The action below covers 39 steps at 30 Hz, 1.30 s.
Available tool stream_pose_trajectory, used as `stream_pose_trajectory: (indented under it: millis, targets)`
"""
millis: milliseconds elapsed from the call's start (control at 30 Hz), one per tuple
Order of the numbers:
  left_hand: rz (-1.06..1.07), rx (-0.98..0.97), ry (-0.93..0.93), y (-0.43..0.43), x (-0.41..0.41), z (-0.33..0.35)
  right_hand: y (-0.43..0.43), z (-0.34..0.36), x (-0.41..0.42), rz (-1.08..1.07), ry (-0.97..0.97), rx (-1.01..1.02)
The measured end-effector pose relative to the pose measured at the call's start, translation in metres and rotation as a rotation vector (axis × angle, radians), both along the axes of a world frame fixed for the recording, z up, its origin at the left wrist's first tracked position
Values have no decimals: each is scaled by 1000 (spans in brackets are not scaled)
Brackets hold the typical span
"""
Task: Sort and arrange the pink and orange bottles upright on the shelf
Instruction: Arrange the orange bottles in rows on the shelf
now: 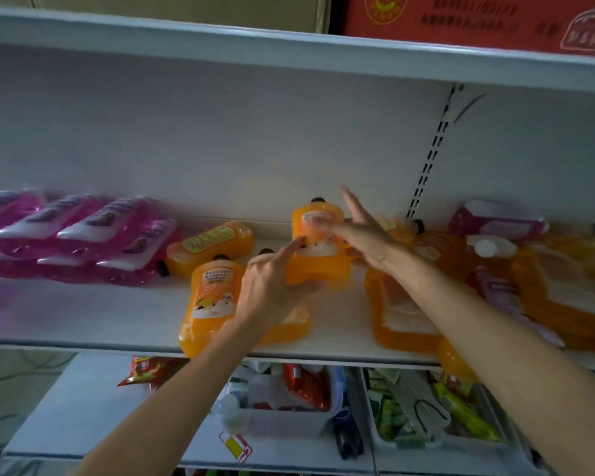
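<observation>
On the white shelf (pixel 83 321) an orange bottle (pixel 318 266) with a dark cap stands upright in the middle. My left hand (pixel 272 290) grips its lower left side, thumb on the front. My right hand (pixel 361 235), blurred, has straight spread fingers touching the bottle's label from the right. Another orange bottle (pixel 210 300) stands at the front edge just left of my left hand, and one (pixel 213 243) lies behind it. Several pink bottles (pixel 83 235) lie stacked at the left. More orange bottles (pixel 402 314) lie in a heap at the right, mixed with a pink one (pixel 495 221).
A shelf board (pixel 289 53) runs overhead with a red carton (pixel 478 22) on it. Below, bins (pixel 289 420) hold snack packets and green packs (pixel 461 410). A slotted upright (pixel 430 156) runs up the back wall.
</observation>
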<state>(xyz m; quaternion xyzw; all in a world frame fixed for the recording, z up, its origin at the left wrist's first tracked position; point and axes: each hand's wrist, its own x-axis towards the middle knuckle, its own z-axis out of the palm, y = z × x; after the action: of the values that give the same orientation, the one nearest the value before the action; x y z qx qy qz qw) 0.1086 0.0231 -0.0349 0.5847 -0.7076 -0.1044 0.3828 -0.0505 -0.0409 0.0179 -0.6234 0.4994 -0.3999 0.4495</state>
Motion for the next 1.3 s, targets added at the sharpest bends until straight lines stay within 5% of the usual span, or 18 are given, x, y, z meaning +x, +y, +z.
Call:
stream_pose_trajectory:
  millis: [100, 333, 467, 633, 767, 967, 1100, 1300]
  targets:
    - [-51, -9, -261, 10, 2, 2, 2, -29, -1, -131, 153, -9]
    - [-153, 171, -537, 25, 18, 5, 7, -50, -1, -119, 287, 15]
    - [78, 252, -613, 23, 49, -1, 8, -59, -6, -49, 288, 47]
    - [108, 497, -426, 23, 64, -15, 5, -67, 7, -130, 771, -180]
    - [56, 422, -444, 9, 71, -18, 4, -64, 19, -216, 787, -238]
    - [90, 190, 273, -19, 85, -10, 0, -73, 14, -306, 799, -242]
    - [278, 62, -98, -48, 126, -15, 5, -70, 13, -313, 770, -340]
    - [143, 225, -608, -65, 152, -32, 1, -73, 16, -290, 792, -400]
